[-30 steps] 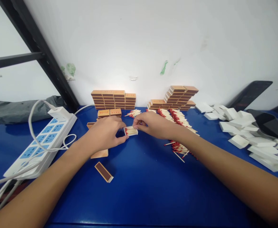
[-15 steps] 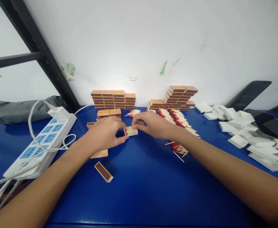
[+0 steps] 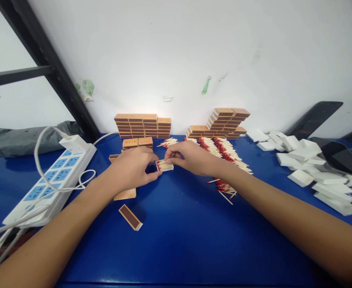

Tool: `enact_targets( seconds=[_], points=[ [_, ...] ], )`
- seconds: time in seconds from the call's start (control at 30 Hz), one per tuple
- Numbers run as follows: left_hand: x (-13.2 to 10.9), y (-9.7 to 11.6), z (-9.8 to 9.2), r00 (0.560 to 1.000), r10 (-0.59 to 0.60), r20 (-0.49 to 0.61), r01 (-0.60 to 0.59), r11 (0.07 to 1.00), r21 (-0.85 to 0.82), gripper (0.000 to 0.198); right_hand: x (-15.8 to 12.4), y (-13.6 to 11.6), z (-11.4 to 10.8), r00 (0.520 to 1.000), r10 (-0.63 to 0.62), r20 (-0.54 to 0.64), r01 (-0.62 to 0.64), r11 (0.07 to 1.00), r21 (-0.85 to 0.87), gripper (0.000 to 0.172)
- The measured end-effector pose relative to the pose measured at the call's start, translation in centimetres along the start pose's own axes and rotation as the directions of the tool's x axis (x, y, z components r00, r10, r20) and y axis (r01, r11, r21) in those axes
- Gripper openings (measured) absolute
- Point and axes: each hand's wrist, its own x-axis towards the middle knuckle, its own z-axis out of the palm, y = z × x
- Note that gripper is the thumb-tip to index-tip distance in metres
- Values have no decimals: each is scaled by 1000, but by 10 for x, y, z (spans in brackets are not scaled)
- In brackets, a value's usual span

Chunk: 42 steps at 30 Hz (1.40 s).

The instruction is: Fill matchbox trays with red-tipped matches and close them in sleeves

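My left hand (image 3: pixel 138 166) grips the left end of a small white matchbox tray (image 3: pixel 169 169) between thumb and fingers. Red-tipped matches (image 3: pixel 163 164) lie side by side inside it. From the other side, my right hand (image 3: pixel 180 157) reaches over the tray, thumb and fingertips pinched together on the matches. Just right of that hand, loose matches (image 3: pixel 228 150) spread in thick rows. Under and beside my left hand are several matchboxes, partly hidden. One matchbox (image 3: pixel 130 217) lies at a slant nearer me, a white tray end showing.
Stacked matchboxes (image 3: pixel 142 126) stand against the wall at left, with another stepped stack (image 3: pixel 224 123) to the right. White empty-looking trays (image 3: pixel 306 156) are heaped at far right beside a dark object (image 3: pixel 315 120). A power strip (image 3: pixel 51 180) with white cables lies at left.
My right fingertips have shifted slightly left over the matches in the tray. My left hand keeps its hold on the tray, and the other things stay where they were.
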Motion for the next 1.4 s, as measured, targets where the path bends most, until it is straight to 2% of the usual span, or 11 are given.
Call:
enact_targets(
  seconds=[0.37,0.6,1.07,1.3,1.4],
  points=[
    [-2,1,-1,1000,3,-25,-3,1000,5,22,3,12,16,987,-140,-78,136,990,-46,11],
    [-2,-2,1,999,14,-36,-14,1000,-9,24,1,9,9,992,-100,-75,92,990,-104,11],
    [-2,-1,2,999,23,-29,-24,1000,-12,24,-2,4,-2,993,-119,-2,117,979,-167,12],
    [-3,0,4,993,88,-75,-91,995,-43,36,-3,3,-1,991,-131,27,134,972,-191,13],
    [-3,1,6,985,127,-113,-136,988,-75,29,-2,5,0,991,-131,36,136,972,-190,15]
  ],
)
